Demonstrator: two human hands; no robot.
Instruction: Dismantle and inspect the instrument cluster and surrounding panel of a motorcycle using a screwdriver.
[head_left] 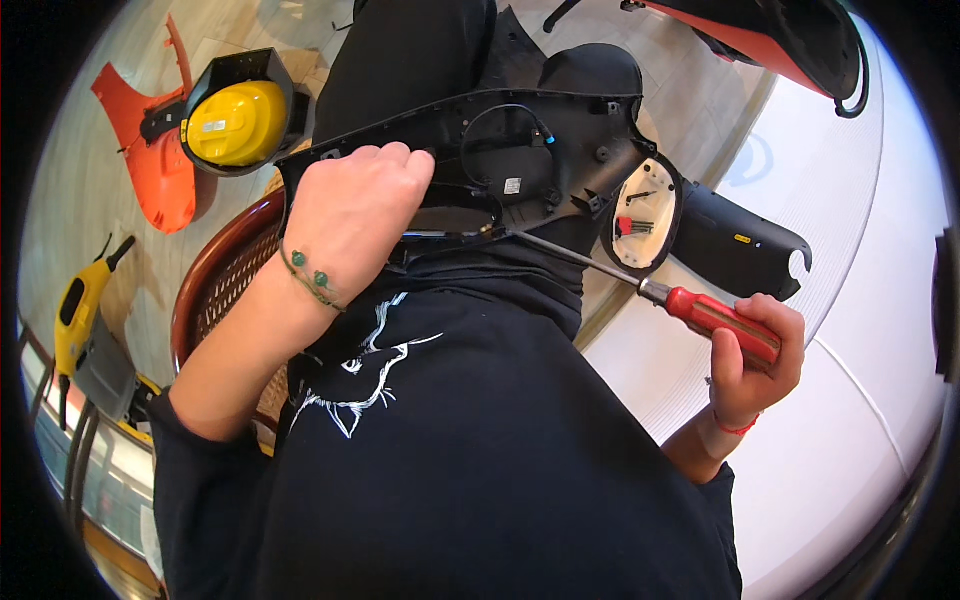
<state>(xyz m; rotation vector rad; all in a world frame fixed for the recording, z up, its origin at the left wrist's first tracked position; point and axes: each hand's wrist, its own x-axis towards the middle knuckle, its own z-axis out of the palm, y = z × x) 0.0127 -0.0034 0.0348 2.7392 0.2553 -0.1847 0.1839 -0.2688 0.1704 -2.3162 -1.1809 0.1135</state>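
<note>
A large black plastic panel (pixel 575 130) lies across my lap, its hollow inner side with ribs and a thin cable facing up. My left hand (pixel 365 200) is closed over the left part of this panel, knuckles up; its fingertips are hidden. In my right hand (pixel 765 350) is a screwdriver (pixel 690 305) with a red handle and long metal shaft. The shaft slants up and left to the panel's near edge, where its tip meets a small fitting. Beyond the right end of the panel sits a cream-coloured oval tray (pixel 648 205) with small dark and red parts in it.
A black curved cover (pixel 740 240) lies on the white surface (pixel 800 420) at right. A black-and-red shell (pixel 790 40) stands top right. Orange panels (pixel 160 185), a yellow domed part in a black housing (pixel 240 120) and a yellow-grey part (pixel 85 310) are at left, beside a woven chair (pixel 205 260).
</note>
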